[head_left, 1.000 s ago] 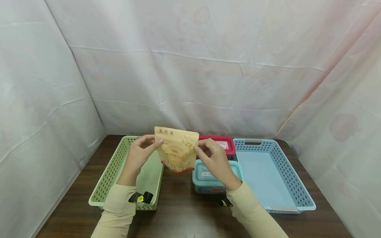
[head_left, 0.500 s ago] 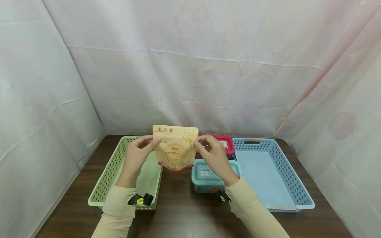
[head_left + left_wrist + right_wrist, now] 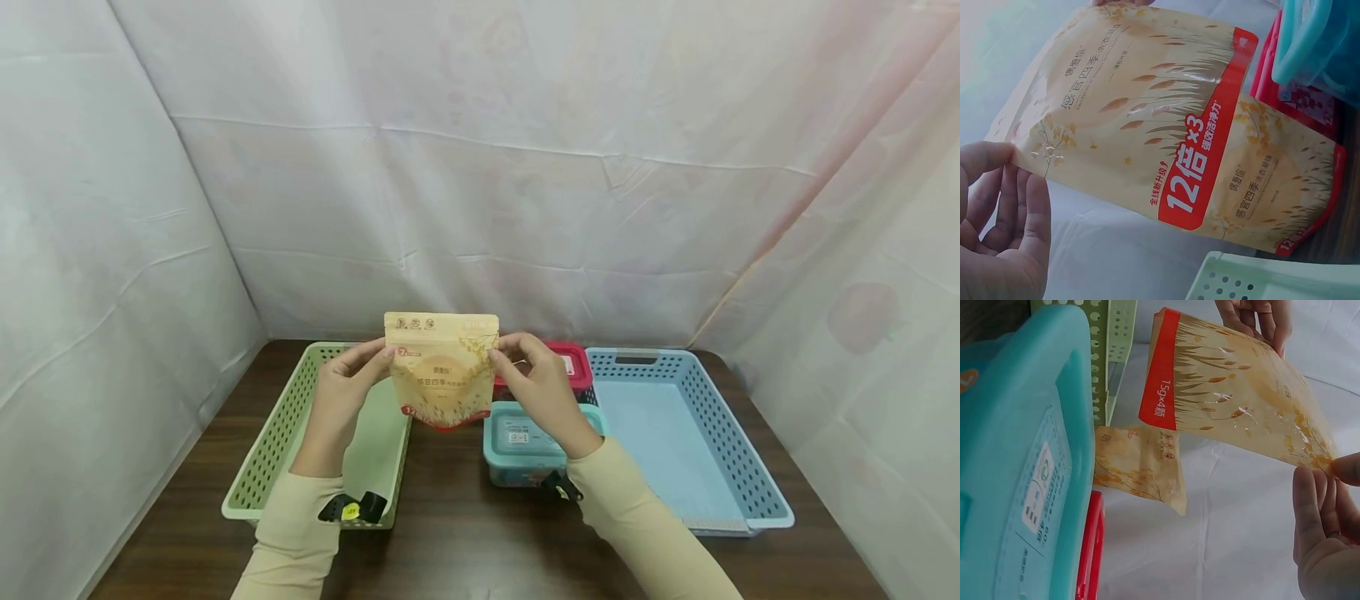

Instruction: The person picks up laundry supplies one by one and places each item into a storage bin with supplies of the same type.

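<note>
In the head view, a pale yellow pouch of laundry pods [image 3: 442, 375] with a red bottom edge is held upright above the table, its printed front towards me. My left hand [image 3: 339, 404] pinches its left edge near the top between thumb and fingers. On the opposite edge, my right hand [image 3: 542, 396] pinches it the same way. The left wrist view shows a red band reading "12" on the pouch's other face. A second, similar pouch [image 3: 1272, 175] is behind it; the right wrist view shows this rear pouch [image 3: 1141, 459] near a green basket.
The green perforated basket [image 3: 247, 483] lies left on the dark wooden table [image 3: 465, 533]. Right of centre are a turquoise lidded box [image 3: 517, 458] and, behind it, a red-lidded box [image 3: 581, 367]. A light blue basket [image 3: 648, 433] lies further right. White cloth hangs behind.
Both hands have raised the pouch slightly and turned it from a slant to nearly level, front facing me. My left thumb sits closer to its edge. Baskets and boxes have not moved.
</note>
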Tool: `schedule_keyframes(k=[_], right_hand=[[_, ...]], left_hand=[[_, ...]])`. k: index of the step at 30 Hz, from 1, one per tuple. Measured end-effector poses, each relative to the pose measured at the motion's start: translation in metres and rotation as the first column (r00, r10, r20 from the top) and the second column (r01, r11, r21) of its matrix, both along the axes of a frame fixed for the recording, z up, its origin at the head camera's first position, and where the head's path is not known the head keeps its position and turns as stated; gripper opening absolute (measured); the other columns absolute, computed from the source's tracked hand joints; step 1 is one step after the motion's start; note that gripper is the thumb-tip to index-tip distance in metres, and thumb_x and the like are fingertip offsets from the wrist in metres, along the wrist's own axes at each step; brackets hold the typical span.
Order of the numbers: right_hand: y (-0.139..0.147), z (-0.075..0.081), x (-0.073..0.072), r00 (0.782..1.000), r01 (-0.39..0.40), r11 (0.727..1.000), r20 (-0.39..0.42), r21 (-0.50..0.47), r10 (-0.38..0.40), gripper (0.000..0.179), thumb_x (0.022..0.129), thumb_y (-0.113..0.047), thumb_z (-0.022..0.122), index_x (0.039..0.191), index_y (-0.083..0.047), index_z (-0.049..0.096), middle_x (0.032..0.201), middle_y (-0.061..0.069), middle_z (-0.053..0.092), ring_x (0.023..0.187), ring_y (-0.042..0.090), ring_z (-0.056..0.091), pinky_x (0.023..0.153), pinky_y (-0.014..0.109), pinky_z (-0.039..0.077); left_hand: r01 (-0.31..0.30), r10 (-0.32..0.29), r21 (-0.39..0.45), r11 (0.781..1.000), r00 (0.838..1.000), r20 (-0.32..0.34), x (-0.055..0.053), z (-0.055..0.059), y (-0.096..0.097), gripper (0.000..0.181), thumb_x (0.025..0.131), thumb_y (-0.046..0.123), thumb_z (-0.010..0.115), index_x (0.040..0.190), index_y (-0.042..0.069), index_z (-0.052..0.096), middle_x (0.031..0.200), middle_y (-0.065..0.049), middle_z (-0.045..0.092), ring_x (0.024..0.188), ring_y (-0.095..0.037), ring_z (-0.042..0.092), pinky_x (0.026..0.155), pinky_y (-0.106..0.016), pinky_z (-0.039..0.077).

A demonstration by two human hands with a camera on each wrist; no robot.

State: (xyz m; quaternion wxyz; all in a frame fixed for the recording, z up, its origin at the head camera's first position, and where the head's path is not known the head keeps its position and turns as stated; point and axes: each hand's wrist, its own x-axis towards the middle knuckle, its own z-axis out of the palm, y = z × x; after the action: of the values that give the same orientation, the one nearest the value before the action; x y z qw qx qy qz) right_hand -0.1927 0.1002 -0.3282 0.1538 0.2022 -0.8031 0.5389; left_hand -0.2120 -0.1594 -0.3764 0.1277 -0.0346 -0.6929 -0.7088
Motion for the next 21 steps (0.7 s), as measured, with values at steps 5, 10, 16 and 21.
schedule_keyframes(k=[5,10,16,21], right_hand=[[0.001,-0.002,-0.002,0.999,-0.003,1.000,0.035,-0.031,0.004,0.014,0.097,-0.005,0.066,0.108,0.003,0.064,0.095,0.014,0.065,0.087,0.026,0.060,0.073,0.032,0.054],[-0.002,-0.007,-0.007,0.997,-0.007,0.997,0.074,-0.073,0.012,0.015,0.097,-0.007,0.067,0.109,0.001,0.063,0.097,0.012,0.063,0.088,0.025,0.059,0.072,0.024,0.052],[-0.008,-0.009,-0.010,0.998,-0.025,0.995,0.055,-0.096,0.031,0.015,0.096,-0.006,0.067,0.108,0.003,0.062,0.095,0.012,0.063,0.087,0.025,0.060,0.071,0.022,0.053],[-0.014,-0.009,-0.009,0.997,-0.058,0.991,0.051,-0.123,0.065,0.015,0.096,-0.005,0.067,0.108,0.003,0.062,0.095,0.013,0.063,0.086,0.028,0.062,0.072,0.022,0.054]], left_hand=[[0.016,-0.016,-0.002,1.000,1.000,0.000,0.001,0.000,-0.002,0.043,0.097,0.026,0.070,0.129,-0.002,0.065,0.110,-0.003,0.069,0.097,-0.017,0.070,0.098,-0.033,0.050],[-0.014,0.014,0.032,0.999,1.000,-0.009,0.000,-0.001,-0.004,0.042,0.095,0.023,0.072,0.124,-0.006,0.065,0.105,-0.002,0.069,0.094,-0.016,0.069,0.091,-0.029,0.054],[-0.047,0.047,0.042,0.998,0.999,-0.013,0.001,0.000,-0.008,0.040,0.094,0.023,0.073,0.122,-0.006,0.066,0.104,-0.002,0.069,0.093,-0.015,0.070,0.089,-0.027,0.055],[-0.076,0.078,0.067,0.995,0.997,-0.021,0.004,0.001,-0.013,0.038,0.095,0.021,0.073,0.120,-0.006,0.067,0.102,-0.002,0.069,0.092,-0.015,0.069,0.088,-0.027,0.055]])
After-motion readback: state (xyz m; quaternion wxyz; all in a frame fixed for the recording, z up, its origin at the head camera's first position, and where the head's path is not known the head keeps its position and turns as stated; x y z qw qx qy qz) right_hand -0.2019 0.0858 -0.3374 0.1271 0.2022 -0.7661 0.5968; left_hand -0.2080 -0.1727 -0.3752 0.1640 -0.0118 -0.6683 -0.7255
